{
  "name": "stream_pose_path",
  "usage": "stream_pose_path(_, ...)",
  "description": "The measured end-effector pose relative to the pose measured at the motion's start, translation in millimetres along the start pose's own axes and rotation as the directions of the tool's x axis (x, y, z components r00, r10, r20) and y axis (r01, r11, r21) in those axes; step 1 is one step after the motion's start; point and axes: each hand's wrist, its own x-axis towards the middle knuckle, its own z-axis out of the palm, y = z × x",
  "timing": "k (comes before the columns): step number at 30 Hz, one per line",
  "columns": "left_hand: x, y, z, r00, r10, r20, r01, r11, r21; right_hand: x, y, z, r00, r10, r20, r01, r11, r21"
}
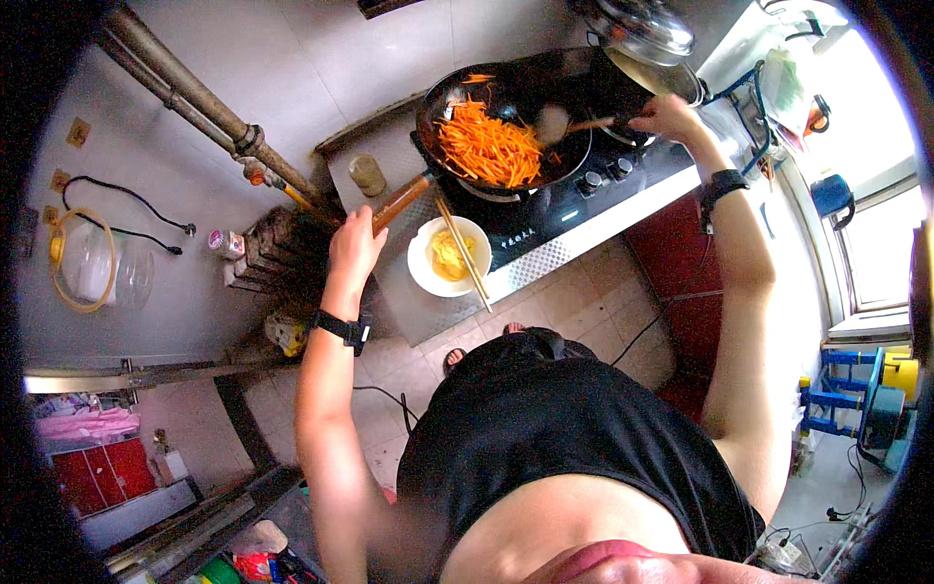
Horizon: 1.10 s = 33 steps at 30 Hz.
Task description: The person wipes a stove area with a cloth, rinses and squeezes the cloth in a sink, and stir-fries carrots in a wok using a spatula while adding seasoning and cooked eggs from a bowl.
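A black wok (pixel 576 164) sits on the gas cooktop (pixel 536 215), with a heap of orange shredded carrots (pixel 485 142) mostly on its left side. My left hand (pixel 354 244) grips the wok's wooden handle (pixel 400 203). In my right hand (pixel 665 118) is the handle of a cooking spatula (pixel 553 124), whose blade rests inside the wok against the right edge of the heap. Near the wok handle stands a white bowl (pixel 416 264) holding yellow food that looks like cooked egg (pixel 449 255). Wooden chopsticks (pixel 464 255) lie across that bowl.
A glass jar (pixel 366 175) stands left of the wok. Metal lids (pixel 646 33) and a pan are behind my right hand. Two burner knobs (pixel 592 180) face me at the cooktop's front. Thick pipes (pixel 190 95) run down the left wall. A window (pixel 879 255) is at the right.
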Motion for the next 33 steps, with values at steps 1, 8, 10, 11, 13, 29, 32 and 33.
stream_pose_path(1, -0.6, 1.0, -0.7, 1.000, -0.002, -0.003, 0.002, 1.000, 0.004, 8.7, 1.5, 11.7, 0.990, -0.008, 0.140, -0.009, 0.993, 0.120)
stream_pose_path(8, 2.0, -2.1, 3.2, 1.000, 0.017, 0.011, -0.017, 1.000, -0.012, 18.2, -56.8, 122.0, 0.986, 0.160, -0.046, -0.106, 0.815, 0.570)
stream_pose_path(10, 1.6, -4.6, 4.2, 0.999, 0.025, 0.024, -0.025, 1.000, -0.003, 7.2, -62.7, 128.3, 0.957, 0.160, -0.240, -0.029, 0.882, 0.471)
stream_pose_path(11, 1.6, -4.9, 5.7, 0.999, 0.030, 0.026, -0.030, 1.000, 0.000, 0.1, -59.6, 127.1, 0.950, 0.181, -0.253, -0.052, 0.894, 0.445)
stream_pose_path(13, 1.3, -8.0, 7.4, 0.999, 0.032, 0.023, -0.032, 0.999, 0.006, -17.9, -55.1, 101.1, 0.976, 0.088, -0.201, -0.005, 0.925, 0.379)
stream_pose_path(29, 5.1, -3.8, -12.2, 0.991, 0.054, 0.124, -0.059, 0.998, 0.038, -83.0, -81.5, -36.4, 0.834, -0.530, -0.155, 0.428, 0.797, -0.427)
stream_pose_path(32, 6.9, 0.0, -10.9, 0.988, 0.062, 0.142, -0.070, 0.996, 0.052, -48.6, -87.3, -1.1, 0.925, -0.360, -0.119, 0.286, 0.869, -0.403)
stream_pose_path(33, 8.6, 3.5, -12.8, 0.987, 0.077, 0.142, -0.085, 0.995, 0.055, -37.3, -82.4, 2.2, 0.961, -0.254, -0.110, 0.192, 0.897, -0.398)
